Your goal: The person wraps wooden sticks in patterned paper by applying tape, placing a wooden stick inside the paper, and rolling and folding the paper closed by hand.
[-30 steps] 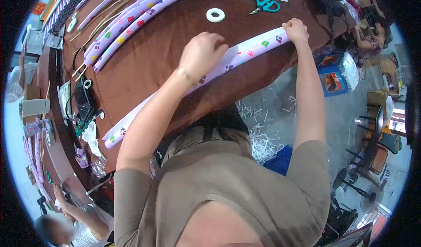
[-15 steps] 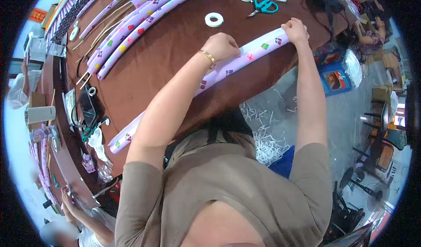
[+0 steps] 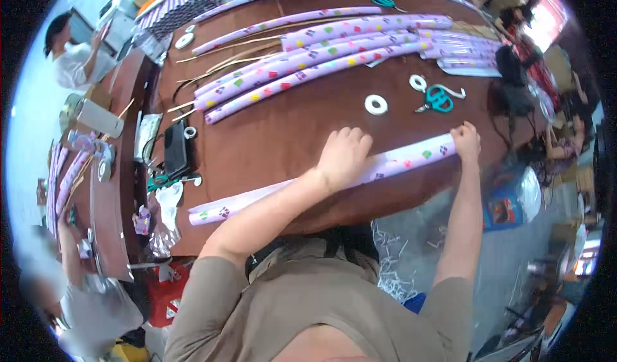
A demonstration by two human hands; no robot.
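Observation:
A long purple roll with a gift-box pattern (image 3: 411, 159) lies slantwise near the table's front edge, its loose sheet edge showing at the left end. Around its right end my right hand (image 3: 467, 142) is closed. My left hand (image 3: 346, 156) rests over the middle of the roll with fingers curled onto it; the fingertips are partly hidden. Beyond the roll are a white tape ring (image 3: 376, 105), a second tape ring (image 3: 417, 82) and teal-handled scissors (image 3: 439, 99).
Several patterned rolls (image 3: 276, 71) and thin sticks lie across the brown table (image 3: 257, 143). At the left are a black case (image 3: 178, 148) and crumpled white plastic (image 3: 168, 198). Co-workers sit or stand at the left and along the far side. White scraps litter the floor.
The view has tilted up, showing more of the table's far side. My left hand has shifted a little left along the roll, and its fingers now point more away from me. My right hand stays at the end.

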